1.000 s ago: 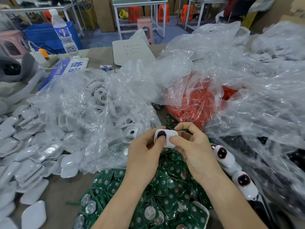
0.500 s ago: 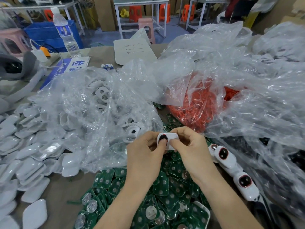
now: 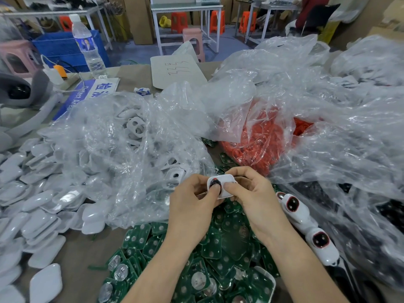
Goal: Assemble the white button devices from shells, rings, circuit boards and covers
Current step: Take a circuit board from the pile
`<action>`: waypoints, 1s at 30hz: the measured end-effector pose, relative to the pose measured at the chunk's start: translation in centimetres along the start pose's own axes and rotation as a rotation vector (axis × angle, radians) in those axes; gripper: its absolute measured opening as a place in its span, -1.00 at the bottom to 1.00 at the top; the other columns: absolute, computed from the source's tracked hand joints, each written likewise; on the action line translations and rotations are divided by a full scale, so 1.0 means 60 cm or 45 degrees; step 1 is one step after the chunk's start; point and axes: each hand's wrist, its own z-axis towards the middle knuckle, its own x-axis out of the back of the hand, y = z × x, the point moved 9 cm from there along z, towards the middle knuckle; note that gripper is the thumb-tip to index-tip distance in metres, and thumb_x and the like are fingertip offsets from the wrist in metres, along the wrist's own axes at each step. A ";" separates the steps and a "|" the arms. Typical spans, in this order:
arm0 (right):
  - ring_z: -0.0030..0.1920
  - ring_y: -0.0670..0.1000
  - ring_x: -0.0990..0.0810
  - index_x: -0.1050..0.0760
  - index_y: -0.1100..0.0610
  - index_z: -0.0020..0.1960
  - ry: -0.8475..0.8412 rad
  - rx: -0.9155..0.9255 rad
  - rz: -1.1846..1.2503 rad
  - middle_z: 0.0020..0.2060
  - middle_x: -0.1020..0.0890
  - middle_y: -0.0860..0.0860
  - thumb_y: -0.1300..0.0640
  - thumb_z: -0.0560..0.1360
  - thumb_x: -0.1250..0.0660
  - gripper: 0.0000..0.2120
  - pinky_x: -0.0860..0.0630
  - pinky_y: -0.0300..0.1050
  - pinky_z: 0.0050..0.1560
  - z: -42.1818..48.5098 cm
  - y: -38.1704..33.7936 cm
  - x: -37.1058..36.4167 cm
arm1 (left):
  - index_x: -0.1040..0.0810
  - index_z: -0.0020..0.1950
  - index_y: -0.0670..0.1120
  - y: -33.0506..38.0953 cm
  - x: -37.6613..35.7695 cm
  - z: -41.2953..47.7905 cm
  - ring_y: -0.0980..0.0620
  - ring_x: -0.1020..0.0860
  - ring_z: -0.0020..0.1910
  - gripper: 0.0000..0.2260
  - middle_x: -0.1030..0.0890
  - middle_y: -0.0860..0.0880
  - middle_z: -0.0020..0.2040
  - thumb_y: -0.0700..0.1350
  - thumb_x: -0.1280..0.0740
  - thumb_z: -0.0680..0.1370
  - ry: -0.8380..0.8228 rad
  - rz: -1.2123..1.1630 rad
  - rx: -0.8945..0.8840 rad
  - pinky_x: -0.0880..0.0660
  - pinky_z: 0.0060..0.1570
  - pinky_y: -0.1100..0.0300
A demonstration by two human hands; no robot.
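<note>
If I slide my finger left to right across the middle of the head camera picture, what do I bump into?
Pile of glossy white plastic covers → crinkly clear bag of white shells → left hand → small white button shell held in both hands' fingers → right hand → row of finished white devices with red-ringed buttons.

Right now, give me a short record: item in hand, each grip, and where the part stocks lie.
Item in hand: white shell, dark button in its hole
Left grip: holds the shell, thumb on the button
Right grip: pinches the shell's right end
Circuit boards: green pile under both hands
Covers: white pile, far left
Finished devices: row right of the right wrist
</note>
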 end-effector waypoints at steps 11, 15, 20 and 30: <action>-0.19 0.01 -0.62 -0.65 0.07 -0.17 0.057 -0.031 -0.083 -0.26 -0.69 0.04 0.39 0.44 -0.36 -0.76 -0.57 -0.07 -0.10 0.007 -0.002 0.020 | -0.49 0.20 0.22 0.016 -0.024 -0.007 0.30 -0.65 -0.10 -0.55 -0.68 0.26 -0.06 -0.19 -0.50 0.44 -0.245 0.291 -0.154 -0.53 -0.09 0.43; -0.03 0.25 -0.63 -0.67 0.09 -0.18 -0.029 -0.098 -0.076 -0.18 -0.70 0.15 0.39 0.45 -0.35 -0.76 -0.53 0.21 0.09 0.006 0.001 0.013 | -0.49 0.29 0.21 0.029 -0.029 -0.006 0.26 -0.60 0.04 -0.50 -0.64 0.21 0.09 -0.18 -0.51 0.44 -0.220 0.510 -0.319 -0.55 0.10 0.24; -0.17 0.05 -0.61 -0.62 0.10 -0.11 -0.011 -0.071 -0.264 -0.21 -0.68 0.11 0.34 0.44 -0.37 -0.84 -0.53 -0.06 -0.17 0.002 -0.009 0.011 | -0.50 0.07 0.28 0.035 -0.027 -0.009 0.30 -0.59 -0.09 -0.59 -0.64 0.23 -0.09 -0.13 -0.54 0.41 -0.173 0.545 -0.401 -0.50 -0.11 0.39; 0.00 -0.12 -0.60 -0.60 -0.10 -0.02 -0.047 0.275 -0.815 -0.04 -0.64 -0.16 0.18 0.53 -0.33 -0.81 -0.53 -0.18 -0.05 0.106 -0.198 -0.001 | -0.50 0.09 0.21 0.021 -0.013 0.009 0.25 -0.57 -0.05 -0.63 -0.61 0.23 -0.04 -0.01 -0.56 0.38 -0.134 0.579 -0.271 -0.54 -0.05 0.30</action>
